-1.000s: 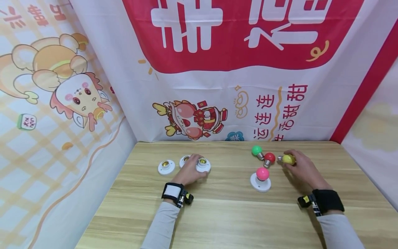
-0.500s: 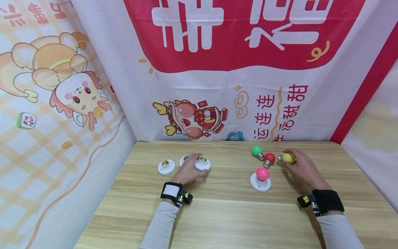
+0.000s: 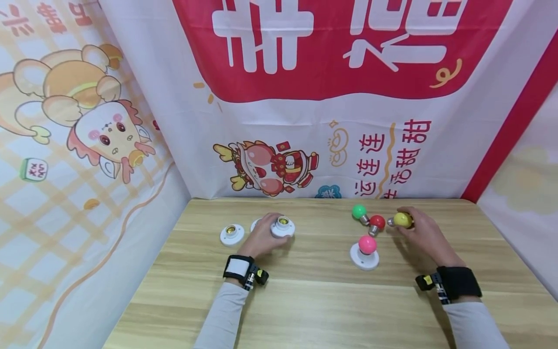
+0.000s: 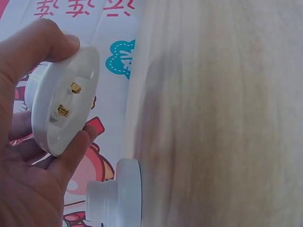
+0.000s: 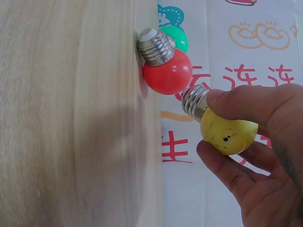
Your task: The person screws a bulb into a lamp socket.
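My left hand [image 3: 261, 238] grips a round white lamp holder [image 3: 283, 227] by its rim. The left wrist view shows the holder [image 4: 66, 101] lifted off the table, its hollow underside with two brass terminals facing the camera. Behind that hand a second white lamp holder [image 3: 255, 224] is mostly hidden; a third lamp holder [image 3: 232, 234] sits to its left, brass socket upward. My right hand [image 3: 426, 235] pinches a yellow light bulb [image 3: 402, 220] between thumb and fingers. In the right wrist view the yellow bulb [image 5: 229, 132] hangs above the table, its metal screw base near the red bulb [image 5: 168, 71].
A green bulb [image 3: 359, 211] and a red bulb [image 3: 377, 222] lie close together at the back right. In front of them, a pink bulb [image 3: 367, 245] stands upright in a white lamp holder [image 3: 365, 261]. Printed cloth [image 3: 261, 116] hangs behind the wooden table [image 3: 322, 310].
The left hand has raised its lamp holder slightly. The right hand has shifted a little with the yellow bulb, still held. The other bulbs and holders stay in place.
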Motion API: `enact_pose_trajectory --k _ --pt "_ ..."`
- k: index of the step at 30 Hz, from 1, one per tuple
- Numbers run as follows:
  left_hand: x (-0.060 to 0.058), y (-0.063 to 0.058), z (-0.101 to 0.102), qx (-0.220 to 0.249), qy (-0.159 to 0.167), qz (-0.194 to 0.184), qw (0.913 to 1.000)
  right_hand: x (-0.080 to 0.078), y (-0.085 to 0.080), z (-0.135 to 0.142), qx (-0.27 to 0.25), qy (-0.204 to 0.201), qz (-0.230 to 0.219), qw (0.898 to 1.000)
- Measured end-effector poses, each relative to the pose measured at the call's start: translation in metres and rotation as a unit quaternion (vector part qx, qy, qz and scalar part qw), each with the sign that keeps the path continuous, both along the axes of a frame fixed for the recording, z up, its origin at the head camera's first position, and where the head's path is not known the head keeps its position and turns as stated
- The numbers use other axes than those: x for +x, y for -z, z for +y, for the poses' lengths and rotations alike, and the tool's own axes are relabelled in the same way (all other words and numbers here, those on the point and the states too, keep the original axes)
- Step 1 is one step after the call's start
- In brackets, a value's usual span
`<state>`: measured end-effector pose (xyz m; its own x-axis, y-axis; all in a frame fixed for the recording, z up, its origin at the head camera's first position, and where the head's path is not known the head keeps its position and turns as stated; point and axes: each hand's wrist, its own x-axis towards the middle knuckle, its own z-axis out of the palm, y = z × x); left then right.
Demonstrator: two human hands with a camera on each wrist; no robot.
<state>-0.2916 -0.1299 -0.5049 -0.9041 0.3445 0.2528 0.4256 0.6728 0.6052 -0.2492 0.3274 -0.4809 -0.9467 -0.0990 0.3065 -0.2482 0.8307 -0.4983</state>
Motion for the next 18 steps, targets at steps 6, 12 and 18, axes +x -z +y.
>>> enact_pose_trajectory --k 6,12,18 --pt "0.001 -0.001 -0.003 0.018 0.009 0.008 0.9998 0.001 -0.001 -0.005 0.012 -0.002 0.006 1.000" --pt "0.001 -0.004 -0.006 0.021 0.017 0.015 0.9995 0.004 -0.005 -0.007 0.024 -0.006 0.023 0.999" --pt "0.003 -0.006 -0.005 0.019 0.018 0.016 0.9995 0.004 -0.012 -0.010 0.019 -0.008 0.018 1.000"
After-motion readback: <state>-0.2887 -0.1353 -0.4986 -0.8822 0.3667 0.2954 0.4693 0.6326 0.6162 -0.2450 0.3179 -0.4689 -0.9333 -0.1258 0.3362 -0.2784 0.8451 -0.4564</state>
